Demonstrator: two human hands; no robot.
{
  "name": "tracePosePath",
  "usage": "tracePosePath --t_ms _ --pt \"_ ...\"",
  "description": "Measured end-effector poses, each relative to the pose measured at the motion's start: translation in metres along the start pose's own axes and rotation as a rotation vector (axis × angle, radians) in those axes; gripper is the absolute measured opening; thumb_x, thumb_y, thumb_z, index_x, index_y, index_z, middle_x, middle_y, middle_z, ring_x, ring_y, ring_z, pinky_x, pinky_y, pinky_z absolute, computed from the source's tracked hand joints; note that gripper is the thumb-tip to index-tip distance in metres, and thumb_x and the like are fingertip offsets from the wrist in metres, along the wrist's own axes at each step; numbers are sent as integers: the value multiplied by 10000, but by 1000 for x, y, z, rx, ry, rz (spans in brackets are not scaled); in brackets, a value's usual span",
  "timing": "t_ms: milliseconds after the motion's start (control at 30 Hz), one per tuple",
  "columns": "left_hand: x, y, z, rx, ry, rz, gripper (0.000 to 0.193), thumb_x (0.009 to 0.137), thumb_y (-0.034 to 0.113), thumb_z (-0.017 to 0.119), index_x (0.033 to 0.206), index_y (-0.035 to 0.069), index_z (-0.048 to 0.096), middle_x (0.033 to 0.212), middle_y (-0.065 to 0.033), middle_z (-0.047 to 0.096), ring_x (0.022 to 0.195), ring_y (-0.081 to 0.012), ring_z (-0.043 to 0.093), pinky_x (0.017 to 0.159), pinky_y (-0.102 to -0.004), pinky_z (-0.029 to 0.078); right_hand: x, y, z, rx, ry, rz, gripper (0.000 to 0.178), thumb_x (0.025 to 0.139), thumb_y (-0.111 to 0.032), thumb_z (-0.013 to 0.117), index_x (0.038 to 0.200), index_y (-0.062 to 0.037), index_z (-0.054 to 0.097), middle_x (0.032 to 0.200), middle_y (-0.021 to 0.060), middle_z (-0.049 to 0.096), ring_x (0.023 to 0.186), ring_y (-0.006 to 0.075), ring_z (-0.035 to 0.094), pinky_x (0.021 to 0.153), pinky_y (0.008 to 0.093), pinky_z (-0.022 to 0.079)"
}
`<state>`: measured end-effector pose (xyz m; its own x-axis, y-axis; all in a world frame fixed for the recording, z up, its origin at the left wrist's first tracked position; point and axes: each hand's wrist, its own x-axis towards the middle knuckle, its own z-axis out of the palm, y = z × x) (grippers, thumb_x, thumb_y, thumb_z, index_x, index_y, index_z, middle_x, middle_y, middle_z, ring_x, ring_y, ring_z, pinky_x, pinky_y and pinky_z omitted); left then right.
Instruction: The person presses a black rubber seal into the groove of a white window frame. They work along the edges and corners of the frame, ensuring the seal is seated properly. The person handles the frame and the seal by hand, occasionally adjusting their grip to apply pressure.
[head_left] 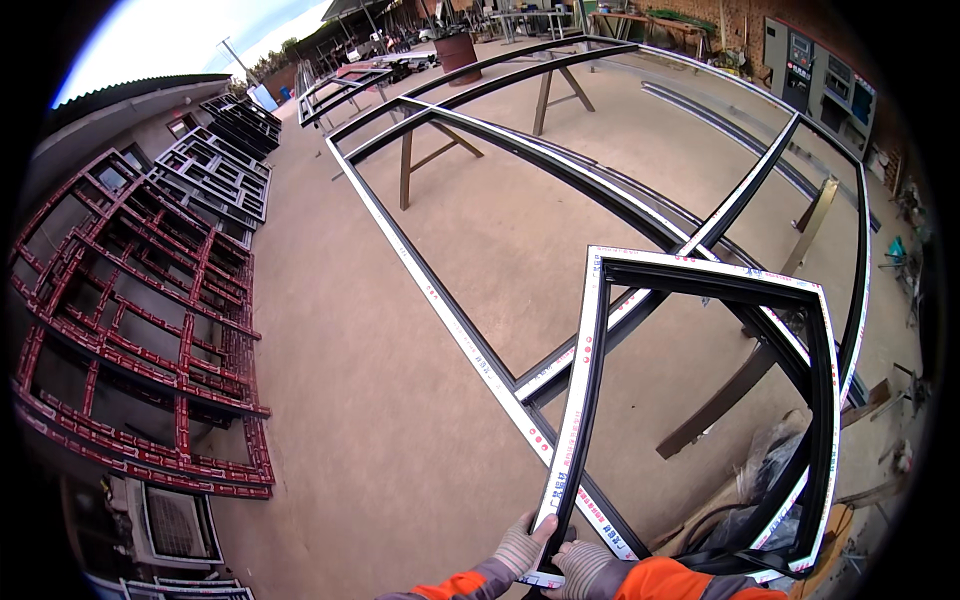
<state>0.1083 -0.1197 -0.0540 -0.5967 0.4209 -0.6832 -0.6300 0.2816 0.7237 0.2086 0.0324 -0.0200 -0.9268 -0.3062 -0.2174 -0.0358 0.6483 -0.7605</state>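
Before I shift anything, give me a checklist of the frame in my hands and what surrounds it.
1. Left hand on the small frame: ok, at its near left corner.
2. Right hand gripping firmly: cannot tell; it is at the same corner.
3. Small frame's far right corner steadied by a hand: not ok, no hand there.
4. Small frame clear of the large frame: cannot tell; they overlap in view.
5. Black strip clear of the small frame's near edge: not ok, bunched along it.
6. Red-wrapped frames out of the way: ok, well off left.
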Motion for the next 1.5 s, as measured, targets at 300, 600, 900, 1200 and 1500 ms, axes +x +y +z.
tracePosePath --t_ms 300,600,900,1200,1500 --pt "6 -13 -1 -29 14 -21 706 1043 384 732 1523 -74 490 1303 -153 702 1142 -199 672 989 -338 559 9 14 0 -32 22 -205 247 783 -364 803 950 -182 800 917 142 755 865 357 732 802 489 588" --pt "4 -7 3 -49 22 -25 718 1030 364 753 1534 -65 476 1323 -130 686 1161 -189 650 1011 -333 543 0 9 -4 -11 56 -126 343 791 -428 829 977 -141 801 945 157 748 951 361 722 874 490 576" --pt "-6 10 2 29 28 -64 720 1046 364 729 1542 -82 459 1317 -145 679 1149 -190 639 1007 -334 537 -2 -28 -24 -126 -137 231 580 822 -546 793 1083 -28 759 1078 218 724 1075 381 701 948 481 570" --pt "-10 26 9 -9 60 17 606 1041 439 724 1370 -55 604 1177 -83 705 1039 -128 616 923 -310 536 7 -8 -28 -74 -227 99 507 798 -464 807 964 13 760 1026 202 673 1057 366 646 980 439 519" --pt "-11 21 5 -150 11 -23 759 1015 404 769 1483 -114 473 1256 -166 699 1100 -204 709 940 -332 600 1 4 -4 30 -97 70 491 768 -435 835 967 12 788 998 180 680 1038 356 649 999 437 520"
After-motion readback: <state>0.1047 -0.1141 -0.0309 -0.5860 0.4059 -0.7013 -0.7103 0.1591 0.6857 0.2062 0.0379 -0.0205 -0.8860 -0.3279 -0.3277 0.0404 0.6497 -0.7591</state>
